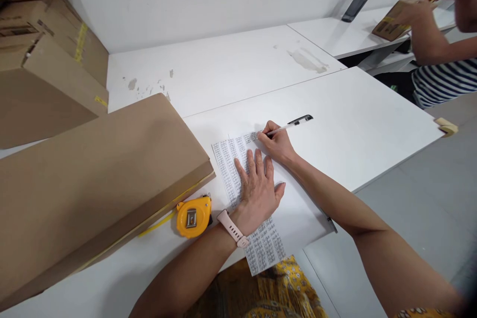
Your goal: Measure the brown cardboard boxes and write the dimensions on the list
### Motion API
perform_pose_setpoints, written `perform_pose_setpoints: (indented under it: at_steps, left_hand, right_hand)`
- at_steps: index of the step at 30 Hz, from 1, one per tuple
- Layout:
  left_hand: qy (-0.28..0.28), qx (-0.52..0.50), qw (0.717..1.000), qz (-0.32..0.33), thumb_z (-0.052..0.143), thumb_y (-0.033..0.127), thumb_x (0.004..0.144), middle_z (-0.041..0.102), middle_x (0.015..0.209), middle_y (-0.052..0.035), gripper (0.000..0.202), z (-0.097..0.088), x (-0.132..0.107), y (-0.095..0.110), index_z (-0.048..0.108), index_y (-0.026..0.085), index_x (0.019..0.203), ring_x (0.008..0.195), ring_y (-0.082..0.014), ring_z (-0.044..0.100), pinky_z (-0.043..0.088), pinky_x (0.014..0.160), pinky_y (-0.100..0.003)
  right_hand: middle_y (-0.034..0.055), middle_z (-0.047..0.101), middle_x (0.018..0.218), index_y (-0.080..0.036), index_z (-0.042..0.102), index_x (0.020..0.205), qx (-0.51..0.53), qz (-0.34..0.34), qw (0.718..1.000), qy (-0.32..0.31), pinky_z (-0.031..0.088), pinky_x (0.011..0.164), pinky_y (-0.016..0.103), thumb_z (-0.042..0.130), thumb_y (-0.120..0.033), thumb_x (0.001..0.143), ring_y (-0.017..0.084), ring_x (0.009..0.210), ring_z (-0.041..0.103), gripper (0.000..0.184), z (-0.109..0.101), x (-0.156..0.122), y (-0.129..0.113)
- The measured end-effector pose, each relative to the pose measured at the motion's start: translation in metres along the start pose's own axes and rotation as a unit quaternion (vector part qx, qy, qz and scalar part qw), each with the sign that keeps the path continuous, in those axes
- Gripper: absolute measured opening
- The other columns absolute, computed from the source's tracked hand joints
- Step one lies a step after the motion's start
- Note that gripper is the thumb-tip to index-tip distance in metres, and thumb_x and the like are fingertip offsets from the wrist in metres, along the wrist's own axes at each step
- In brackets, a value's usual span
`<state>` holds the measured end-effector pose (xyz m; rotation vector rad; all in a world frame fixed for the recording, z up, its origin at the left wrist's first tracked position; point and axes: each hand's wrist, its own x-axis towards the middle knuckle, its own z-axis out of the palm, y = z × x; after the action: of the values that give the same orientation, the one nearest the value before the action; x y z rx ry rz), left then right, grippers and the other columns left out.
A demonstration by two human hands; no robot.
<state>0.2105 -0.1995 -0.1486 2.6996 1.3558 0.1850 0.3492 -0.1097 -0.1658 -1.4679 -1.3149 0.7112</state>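
My left hand point(257, 186) lies flat with fingers stretched out on a sheet of paper point(266, 246) filled with columns of handwritten figures. My right hand point(276, 143) is closed on a black-and-white pen point(294, 123), its tip touching the top of the sheet. A pale watch strap sits on my left wrist. A yellow tape measure point(194, 216) rests on the white table point(357, 124) just left of my left wrist, its yellow tape running under a long flat cardboard box point(93, 179).
More cardboard boxes point(44, 59) are stacked at the back left against the wall. At the far right another person in a striped top point(443, 82) holds a small cardboard box point(393, 22) and a yellow tool. A roll of tape point(446, 125) sits at the table's right corner.
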Motion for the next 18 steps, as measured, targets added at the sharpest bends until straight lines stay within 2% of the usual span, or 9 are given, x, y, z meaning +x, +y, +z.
perform_pose_setpoints:
  at_steps: [13, 18]
  left_hand:
    - [0.001, 0.001, 1.000, -0.002, 0.040, 0.053, 0.100, 0.027, 0.163, -0.0258, 0.072, 0.0012, -0.0004, 0.0000, 0.039, 0.005, 0.154, 0.153, -0.0454, 0.015, 0.015, 0.116, -0.074]
    - [0.004, 0.002, 1.000, -0.002, 0.040, 0.054, 0.100, 0.026, 0.164, -0.0260, 0.072, 0.0031, -0.0002, -0.0002, 0.038, 0.006, 0.154, 0.153, -0.0454, 0.015, 0.014, 0.116, -0.075]
  right_hand:
    - [-0.0055, 0.041, 0.060, -0.022, 0.044, 0.063, -0.001, 0.012, 1.000, 0.003, 0.031, 0.056, 0.028, 0.063, -0.021, 0.074, 0.011, 0.059, 0.036, 0.022, -0.0015, -0.0002, -0.0015]
    - [-0.0034, 0.053, 0.071, -0.023, 0.051, 0.078, 0.068, 0.021, 0.997, 0.000, 0.040, 0.058, 0.029, 0.072, -0.037, 0.078, 0.012, 0.061, 0.047, 0.025, -0.0040, 0.0028, -0.0017]
